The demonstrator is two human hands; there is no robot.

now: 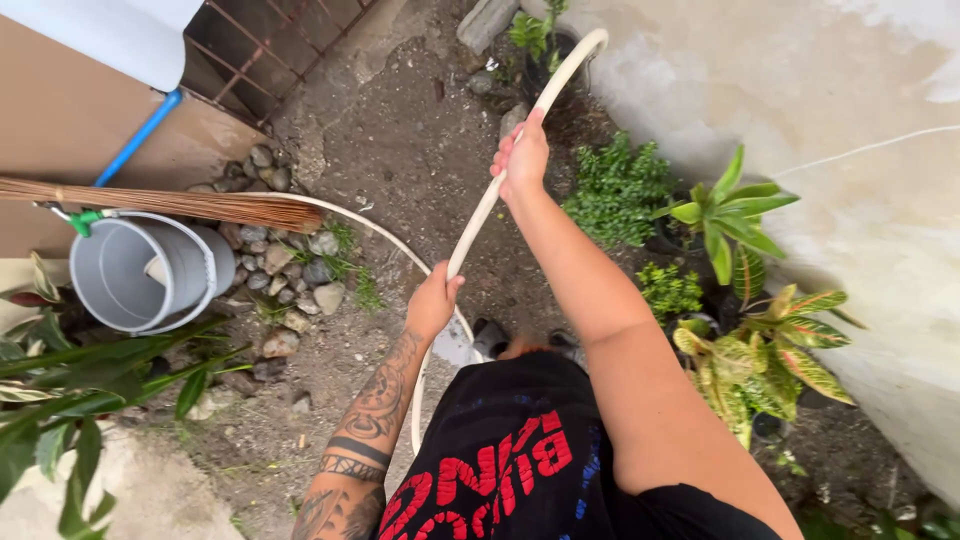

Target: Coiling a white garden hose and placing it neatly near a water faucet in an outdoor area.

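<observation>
At the far left, long green leaves (60,400) reach in over the bare dirt ground (420,150). Just above them a grey plastic bucket (140,272) stands upright beside a patch of rounded stones (290,275). A stick broom (160,202) lies across the bucket's top, its bristle end pointing right. A blue pipe (140,137) slants down from a white cylinder at the upper left corner, next to a rusty metal grate (270,45).

Near the middle, the tattooed left hand (435,300) has its fingers clenched around a cream-coloured garden hose (478,222). From that grip the hose runs up and to the right, and another stretch of it curves away left along the ground toward the broom.

Farther up the hose, the right hand (523,160) also grasps it, fingers wrapped round it with the arm stretched forward. Beyond this hand the hose arcs upward toward a potted plant (535,35) at the top.

To the right, a small bushy green shrub (618,190) sits near the right forearm. Variegated leafy plants (760,350) grow along the foot of a pale concrete wall (860,200).
</observation>
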